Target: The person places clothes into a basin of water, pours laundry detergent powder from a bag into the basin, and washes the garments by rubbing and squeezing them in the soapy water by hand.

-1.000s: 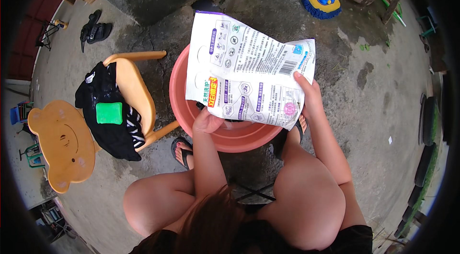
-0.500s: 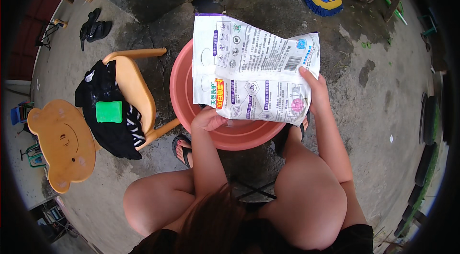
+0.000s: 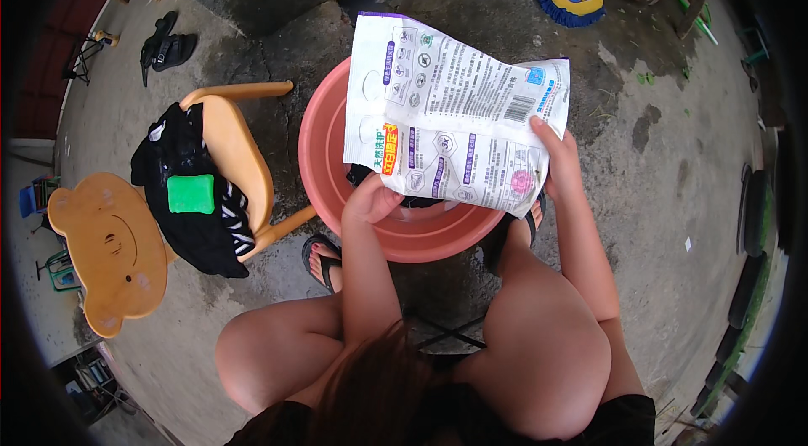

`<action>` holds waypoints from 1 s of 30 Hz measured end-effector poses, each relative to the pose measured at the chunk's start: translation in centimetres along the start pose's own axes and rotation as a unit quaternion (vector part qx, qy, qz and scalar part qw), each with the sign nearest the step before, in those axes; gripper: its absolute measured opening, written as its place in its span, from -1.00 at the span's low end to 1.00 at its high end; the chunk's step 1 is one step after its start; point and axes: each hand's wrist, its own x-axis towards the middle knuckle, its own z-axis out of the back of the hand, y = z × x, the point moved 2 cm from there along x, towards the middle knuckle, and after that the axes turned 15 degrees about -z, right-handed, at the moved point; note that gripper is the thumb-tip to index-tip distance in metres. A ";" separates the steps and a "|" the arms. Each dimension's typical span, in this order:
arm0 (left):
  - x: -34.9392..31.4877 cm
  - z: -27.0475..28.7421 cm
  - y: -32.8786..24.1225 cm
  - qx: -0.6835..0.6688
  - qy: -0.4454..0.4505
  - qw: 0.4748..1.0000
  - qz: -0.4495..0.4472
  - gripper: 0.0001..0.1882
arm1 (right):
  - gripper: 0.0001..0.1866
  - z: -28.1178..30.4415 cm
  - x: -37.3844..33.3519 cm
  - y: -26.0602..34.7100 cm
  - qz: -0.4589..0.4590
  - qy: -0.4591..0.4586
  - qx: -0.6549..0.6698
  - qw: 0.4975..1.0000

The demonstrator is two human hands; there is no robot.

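Observation:
A white printed bag, seemingly laundry powder (image 3: pixel 459 109), is held tilted above a pink plastic basin (image 3: pixel 324 135). My right hand (image 3: pixel 559 160) grips the bag's right side, thumb on the front face and the other fingers behind it. At the lower left edge, my left hand (image 3: pixel 373 199) pinches the bag from below; some of its fingertips are hidden. Dark wet cloth (image 3: pixel 360 175) shows in the basin beneath the bag, which covers most of the inside.
To the left stands an orange child's chair (image 3: pixel 240 143) with a bear-shaped back. Black clothing (image 3: pixel 181 236) and a green soap bar (image 3: pixel 192 194) lie on its seat. Black sandals (image 3: pixel 168 49), a blue-yellow mop (image 3: pixel 571 0) and tyres (image 3: pixel 749 278) are farther out on the concrete.
The bag has turned slightly clockwise and shifted a little to the right, with both hands still on it. More dark cloth in the basin now shows beneath it.

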 end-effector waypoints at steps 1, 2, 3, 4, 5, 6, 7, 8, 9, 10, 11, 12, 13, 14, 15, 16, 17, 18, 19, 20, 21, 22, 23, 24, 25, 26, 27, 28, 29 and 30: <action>0.1 -0.2 0.1 -0.049 0.034 0.998 0.016 -0.52 | -0.48 0.0 0.0 -0.1 0.000 0.000 0.000 1.000; 0.2 -0.4 0.1 -0.097 0.068 0.992 0.032 -0.49 | -0.48 -0.2 0.0 -0.1 0.009 0.002 -0.004 1.000; 0.3 -0.5 0.4 -0.097 0.068 0.992 0.031 -0.49 | -0.48 -0.3 0.0 0.0 0.018 0.005 -0.007 1.000; 0.3 -1.6 1.0 -0.140 0.085 0.986 0.043 -0.49 | -0.48 -0.2 0.0 0.0 0.017 0.004 -0.008 1.000; 0.3 -2.3 1.3 -0.183 0.101 0.976 0.055 -0.49 | -0.48 -0.2 0.0 0.1 0.022 0.006 -0.015 1.000; 0.3 -2.1 1.5 -0.184 0.101 0.976 0.056 -0.49 | -0.49 -0.1 0.0 0.2 0.027 0.007 -0.022 0.999; 0.2 -1.9 1.7 -0.160 0.085 0.981 0.062 -0.49 | -0.49 -0.2 -0.1 0.3 0.026 0.008 -0.022 0.999; 0.2 -1.6 1.8 -0.137 0.069 0.986 0.068 -0.49 | -0.49 -0.2 -0.2 0.5 0.027 0.007 -0.030 0.999; 0.1 -1.3 1.8 -0.142 0.068 0.985 0.072 -0.50 | -0.50 -0.3 -0.3 0.7 0.028 0.006 -0.039 0.999; 0.0 -1.0 1.7 -0.141 0.068 0.985 0.071 -0.50 | -0.50 -0.3 -0.3 0.8 0.027 0.007 -0.039 0.999; 0.0 -0.6 1.7 -0.111 0.058 0.989 0.073 -0.52 | -0.51 -0.4 -0.4 0.8 0.031 0.008 -0.048 0.998; 0.0 -0.2 1.7 -0.081 0.049 0.993 0.075 -0.53 | -0.51 -0.4 -0.4 0.9 0.035 0.008 -0.056 0.998; 0.1 -0.3 1.7 -0.082 0.049 0.993 0.076 -0.53 | -0.51 -0.2 -0.3 0.9 0.034 0.007 -0.056 0.998; 0.1 -0.2 1.7 -0.028 0.014 0.996 0.078 -0.54 | -0.52 -0.1 -0.3 0.9 0.036 0.005 -0.060 0.998; 0.2 -0.1 1.7 0.025 -0.021 0.996 0.080 -0.56 | -0.52 0.1 -0.2 0.8 0.038 0.002 -0.063 0.997; 0.3 0.0 1.7 0.025 -0.021 0.996 0.080 -0.56 | -0.52 0.2 -0.1 0.7 0.038 0.003 -0.063 0.997; 0.4 0.2 1.6 0.023 -0.027 0.997 0.072 -0.56 | -0.52 0.4 0.1 0.6 0.039 0.003 -0.064 0.997; 0.4 0.3 1.6 0.021 -0.033 0.997 0.064 -0.56 | -0.52 0.4 0.2 0.5 0.040 0.004 -0.065 0.997; 0.5 -0.1 1.7 0.019 -0.033 0.997 0.066 -0.56 | -0.52 0.6 0.1 0.5 0.039 0.001 -0.066 0.997; 0.6 -0.8 1.8 0.011 -0.014 0.999 0.050 -0.56 | -0.51 0.8 0.0 0.5 0.042 -0.009 -0.070 0.997; 0.7 -1.3 1.9 0.001 0.005 0.999 0.034 -0.56 | -0.51 1.0 -0.1 0.5 0.044 -0.019 -0.073 0.996; 0.7 -0.3 1.7 0.004 0.002 1.000 0.030 -0.56 | -0.51 0.6 -0.2 0.5 0.043 -0.014 -0.072 0.996; 1.0 0.7 1.7 -0.054 0.059 0.996 0.034 -0.56 | -0.50 0.0 -0.3 0.6 0.046 -0.010 -0.064 0.997; 1.0 1.7 1.6 -0.112 0.116 0.986 0.038 -0.57 | -0.50 -0.4 -0.3 0.6 0.049 -0.006 -0.056 0.997; 1.0 1.5 2.0 -0.115 0.116 0.986 0.041 -0.57 | -0.50 -0.1 -0.3 0.6 0.049 -0.010 -0.058 0.997; 1.0 1.5 2.4 -0.111 0.073 0.991 0.035 -0.58 | -0.50 0.2 -0.2 0.6 0.050 -0.013 -0.059 0.997; 1.0 1.4 2.6 -0.106 0.029 0.993 0.030 -0.58 | -0.49 0.5 -0.2 0.6 0.051 -0.016 -0.060 0.997; 0.9 1.7 2.5 -0.105 0.028 0.994 0.028 -0.58 | -0.49 0.4 -0.2 0.6 0.050 -0.014 -0.060 0.997; 0.9 1.7 2.2 -0.153 0.076 0.985 0.037 -0.57 | -0.49 0.3 -0.2 0.6 0.049 -0.011 -0.056 0.997; 0.7 1.7 2.0 -0.199 0.123 0.971 0.046 -0.57 | -0.49 0.2 -0.2 0.7 0.049 -0.006 -0.053 0.997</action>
